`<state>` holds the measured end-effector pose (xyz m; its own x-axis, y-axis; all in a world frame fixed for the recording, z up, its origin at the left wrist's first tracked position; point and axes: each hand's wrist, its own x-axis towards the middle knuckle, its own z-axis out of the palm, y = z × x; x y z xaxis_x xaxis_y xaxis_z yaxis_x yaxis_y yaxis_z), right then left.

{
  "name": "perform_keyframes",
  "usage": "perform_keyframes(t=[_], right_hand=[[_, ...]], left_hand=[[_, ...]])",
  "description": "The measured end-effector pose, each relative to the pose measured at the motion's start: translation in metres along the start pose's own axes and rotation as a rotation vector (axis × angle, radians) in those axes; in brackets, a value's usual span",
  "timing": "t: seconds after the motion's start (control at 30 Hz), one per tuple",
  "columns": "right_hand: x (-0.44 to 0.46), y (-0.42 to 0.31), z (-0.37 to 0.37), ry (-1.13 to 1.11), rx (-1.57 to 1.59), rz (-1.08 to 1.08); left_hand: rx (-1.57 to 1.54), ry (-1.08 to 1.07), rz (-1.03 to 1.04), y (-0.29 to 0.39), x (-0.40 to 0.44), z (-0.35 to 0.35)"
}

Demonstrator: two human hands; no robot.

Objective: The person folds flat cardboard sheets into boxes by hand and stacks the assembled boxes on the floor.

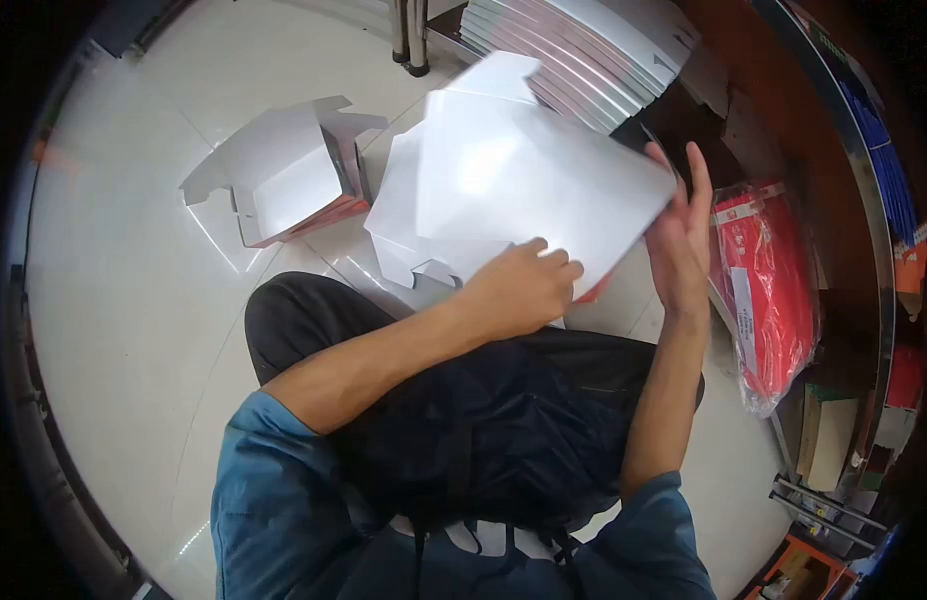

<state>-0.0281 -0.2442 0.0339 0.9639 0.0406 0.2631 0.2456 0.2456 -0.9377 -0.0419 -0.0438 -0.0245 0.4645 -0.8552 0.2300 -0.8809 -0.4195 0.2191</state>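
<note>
A white carton blank (pixel 544 175), blurred and with orange showing along its lower edge, is tilted up in front of me. My left hand (pixel 524 287) has its fingers curled at the carton's lower edge; the fingertips are partly hidden. At the right end, my right hand (pixel 681 235) has its fingers stretched and spread, with the palm side against the carton's edge. More white cardboard with cut flaps (pixel 399 255) shows at the left beneath the carton; whether it is a separate piece I cannot tell. Farther left, a partly folded white box (pixel 289 195) stands open on the floor.
A stack of flat cartons (pixel 574 60) lies at the top beside metal legs (pixel 412 40). On the right, a plastic-wrapped red pack (pixel 769 290) leans by a brown shelf unit (pixel 834 170). Pale tiled floor (pixel 114 330) surrounds my crossed legs.
</note>
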Motion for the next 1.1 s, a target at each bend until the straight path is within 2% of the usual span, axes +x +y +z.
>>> perform_keyframes(t=[0.07, 0.1, 0.17, 0.2, 0.23, 0.27, 0.37, 0.4, 0.5, 0.53, 0.63, 0.83, 1.03, 1.1], right_hand=[[0.003, -0.001, 0.011, 0.122, -0.378, 0.074], [0.001, 0.002, 0.007, 0.052, -0.432, 0.068], [-0.005, 0.010, -0.006, -0.080, -0.541, 0.059], [-0.008, 0.012, -0.004, -0.115, -0.589, -0.057], [-0.012, 0.011, 0.003, -0.143, -0.615, -0.071], [-0.015, 0.009, 0.011, -0.169, -0.641, -0.090], [-0.020, 0.010, 0.015, -0.266, -0.710, -0.102], [-0.022, 0.011, 0.020, -0.275, -0.742, -0.100], [-0.025, 0.012, 0.031, -0.291, -0.764, -0.109], [-0.025, 0.011, 0.032, -0.296, -0.760, -0.114], [-0.026, 0.015, 0.030, -0.373, -0.552, -0.089], [-0.031, 0.024, 0.040, -0.344, -0.408, -0.063], [-0.035, 0.036, 0.066, -0.255, -0.896, -0.170], [-0.035, 0.047, 0.070, -0.173, -0.895, -0.201]], left_hand=[[-0.069, 0.021, 0.088, -0.001, -0.002, 0.003], [-0.101, 0.032, 0.131, -0.002, -0.003, 0.002], [-0.842, 0.104, -0.095, -0.015, -0.007, 0.010], [-1.414, 0.085, -0.274, -0.024, -0.006, 0.010], [-1.977, 0.060, -0.465, -0.030, -0.001, -0.003], [-2.244, 0.170, -0.521, -0.036, 0.005, -0.018], [-2.103, 0.555, -0.680, -0.047, 0.003, -0.020], [-2.068, 0.632, -0.662, -0.049, 0.002, -0.026], [-1.961, 0.682, -0.666, -0.052, -0.004, -0.037], [-1.946, 0.679, -0.608, -0.055, -0.005, -0.036], [-1.922, 0.765, -0.553, -0.057, -0.004, -0.040], [-1.918, 0.730, -0.525, -0.053, -0.002, -0.043], [-1.750, 0.796, -0.695, -0.042, 0.002, -0.041], [-1.729, 0.757, -0.740, -0.038, 0.001, -0.036]])
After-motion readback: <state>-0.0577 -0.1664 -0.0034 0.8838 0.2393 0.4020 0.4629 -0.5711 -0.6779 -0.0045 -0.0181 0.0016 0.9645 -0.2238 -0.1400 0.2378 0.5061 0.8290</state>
